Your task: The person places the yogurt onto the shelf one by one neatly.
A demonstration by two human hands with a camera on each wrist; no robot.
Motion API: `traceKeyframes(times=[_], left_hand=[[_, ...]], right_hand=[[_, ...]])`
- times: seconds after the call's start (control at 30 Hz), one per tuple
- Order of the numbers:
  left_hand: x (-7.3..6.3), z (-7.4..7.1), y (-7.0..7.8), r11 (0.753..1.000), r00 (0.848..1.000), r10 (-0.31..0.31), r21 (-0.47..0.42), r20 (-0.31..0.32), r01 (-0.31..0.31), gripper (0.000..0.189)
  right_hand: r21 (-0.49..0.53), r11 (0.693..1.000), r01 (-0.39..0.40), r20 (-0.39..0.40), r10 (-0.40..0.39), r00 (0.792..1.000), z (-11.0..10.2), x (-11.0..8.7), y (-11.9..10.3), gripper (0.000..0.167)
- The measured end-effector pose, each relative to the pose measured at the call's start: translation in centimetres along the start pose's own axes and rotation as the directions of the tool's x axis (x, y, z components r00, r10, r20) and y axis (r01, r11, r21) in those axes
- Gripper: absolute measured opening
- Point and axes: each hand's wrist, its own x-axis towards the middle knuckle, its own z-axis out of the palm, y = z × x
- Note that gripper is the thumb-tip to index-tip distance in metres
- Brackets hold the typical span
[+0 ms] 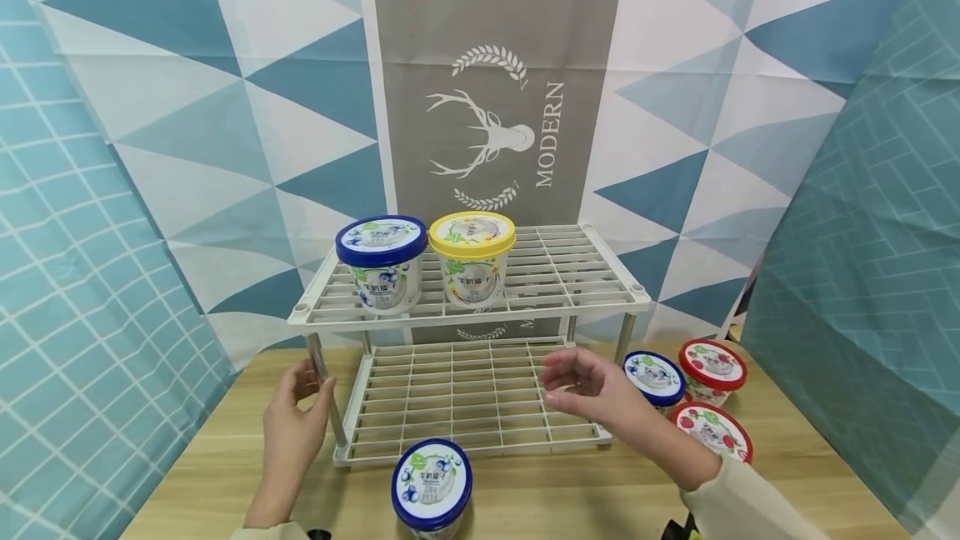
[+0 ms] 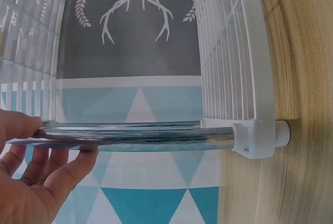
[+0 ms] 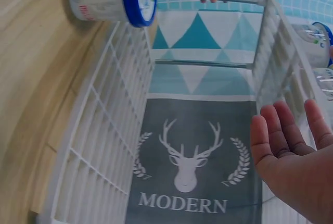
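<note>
A white two-tier wire rack (image 1: 480,319) stands on a wooden table. My left hand (image 1: 296,419) holds its front left metal post (image 2: 156,138), thumb on one side and fingers on the other. In front of the rack's lower tier my right hand (image 1: 592,390) hovers, fingers loosely bent and holding nothing. A blue-lidded tub (image 1: 386,286) and a yellow-lidded tub (image 1: 472,273) stand side by side on the upper tier, towards the left. Another blue-lidded tub (image 1: 431,486) is on the table before the rack, between the hands.
Right of the rack, partly behind my right forearm, are a blue-lidded tub (image 1: 654,377) and two red-lidded tubs, one farther back (image 1: 712,363) and one nearer (image 1: 711,432). A patterned cloth (image 1: 495,23) with a deer head hangs behind.
</note>
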Motion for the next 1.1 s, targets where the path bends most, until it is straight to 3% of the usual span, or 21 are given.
traceKeyframes(times=[0.37,0.6,1.1], left_hand=[[0.0,0.1,-0.1,1.000,1.000,-0.014,-0.009,0.008,0.014,0.030],[-0.1,0.1,-0.1,1.000,1.000,-0.020,-0.015,0.020,0.020,0.030],[-0.1,0.0,-0.2,0.999,0.999,-0.033,-0.005,0.023,0.033,0.030]], right_hand=[[-0.009,0.999,-0.050,0.035,0.051,0.998,1.7,-0.6,3.3,0.043],[0.002,1.000,-0.031,0.011,0.031,0.999,2.3,-0.9,4.9,0.043],[0.043,0.991,-0.125,0.017,0.125,0.992,3.5,-1.4,8.2,0.046]])
